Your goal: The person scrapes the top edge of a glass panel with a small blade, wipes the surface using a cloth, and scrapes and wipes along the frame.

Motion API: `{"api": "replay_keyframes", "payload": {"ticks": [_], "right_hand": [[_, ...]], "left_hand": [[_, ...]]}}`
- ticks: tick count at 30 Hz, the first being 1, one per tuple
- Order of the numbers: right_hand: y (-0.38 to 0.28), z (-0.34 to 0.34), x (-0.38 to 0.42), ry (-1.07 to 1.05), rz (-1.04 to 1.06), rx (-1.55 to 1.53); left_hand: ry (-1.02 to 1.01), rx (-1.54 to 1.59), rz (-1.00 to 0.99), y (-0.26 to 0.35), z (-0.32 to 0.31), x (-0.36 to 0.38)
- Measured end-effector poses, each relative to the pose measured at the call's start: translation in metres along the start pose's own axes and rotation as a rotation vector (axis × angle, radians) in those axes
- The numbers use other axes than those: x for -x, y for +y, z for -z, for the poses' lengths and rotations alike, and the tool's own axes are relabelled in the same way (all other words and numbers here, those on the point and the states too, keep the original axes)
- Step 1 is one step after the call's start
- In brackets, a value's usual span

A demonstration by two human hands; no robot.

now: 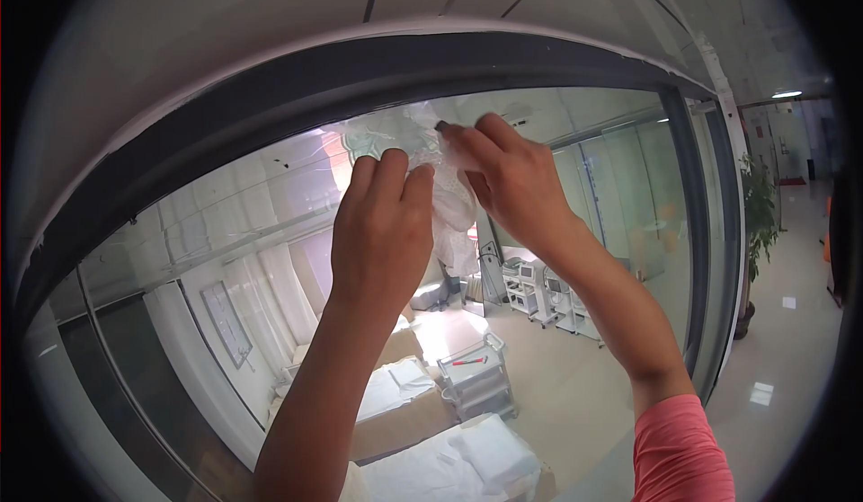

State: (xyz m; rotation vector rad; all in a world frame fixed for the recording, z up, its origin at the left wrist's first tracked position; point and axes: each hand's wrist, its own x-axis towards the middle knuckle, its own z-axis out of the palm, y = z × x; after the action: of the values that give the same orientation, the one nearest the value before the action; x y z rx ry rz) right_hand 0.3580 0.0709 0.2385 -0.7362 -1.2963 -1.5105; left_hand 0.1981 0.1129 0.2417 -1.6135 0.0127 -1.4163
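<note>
A crumpled, whitish see-through film hangs down between my hands in front of a glass pane. Its upper part spreads near the top of the pane. My left hand is closed, fingers curled at the film's left side. To the right and a little higher, my right hand pinches a piece of the film. A small dark spot shows at its fingertips, too small to name. The thumb of my left hand is hidden.
A dark frame borders the glass along the top and right. Through the pane appear white-covered beds, a grey trolley with a red-handled tool, and wheeled machines. A potted plant stands in the corridor at right.
</note>
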Motion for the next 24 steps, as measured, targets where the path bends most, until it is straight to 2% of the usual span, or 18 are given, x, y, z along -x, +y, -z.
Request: {"api": "replay_keyframes", "payload": {"ticks": [7, 13, 24], "right_hand": [[-0.002, -0.004, 0.000, 0.004, -0.056, -0.005], [0.004, -0.006, -0.006, 0.012, -0.089, 0.009], [-0.007, -0.003, -0.006, 0.006, -0.116, -0.012]], "left_hand": [[-0.008, -0.032, -0.013, -0.001, 0.001, 0.000], [0.029, 0.137, 0.068, 0.003, 0.008, -0.003], [0.005, 0.039, 0.069, 0.004, 0.008, -0.003]]}}
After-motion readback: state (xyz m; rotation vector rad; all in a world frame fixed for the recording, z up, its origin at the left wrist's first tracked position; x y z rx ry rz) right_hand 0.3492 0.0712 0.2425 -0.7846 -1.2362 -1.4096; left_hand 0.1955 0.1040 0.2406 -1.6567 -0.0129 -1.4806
